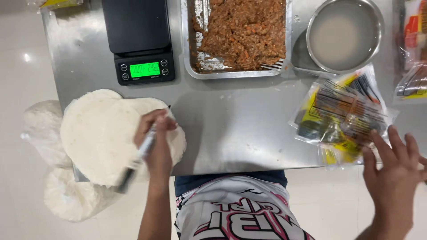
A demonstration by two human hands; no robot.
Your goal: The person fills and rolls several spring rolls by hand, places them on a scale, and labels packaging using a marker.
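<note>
My left hand (156, 141) is closed around a knife (133, 165) with a dark handle, held over a stack of round white flatbreads (100, 133) at the table's left front edge. My right hand (393, 175) is open, fingers spread, at the right front corner, its fingertips touching a pile of clear plastic packets (342, 116) with yellow and black print.
On the steel table (240, 129) stand a black digital scale (140, 42) with a green display, a metal tray of brown minced filling (242, 33) with a fork (284, 66), and a steel bowl of cloudy liquid (343, 34). White bags (42, 129) sit on the floor at left.
</note>
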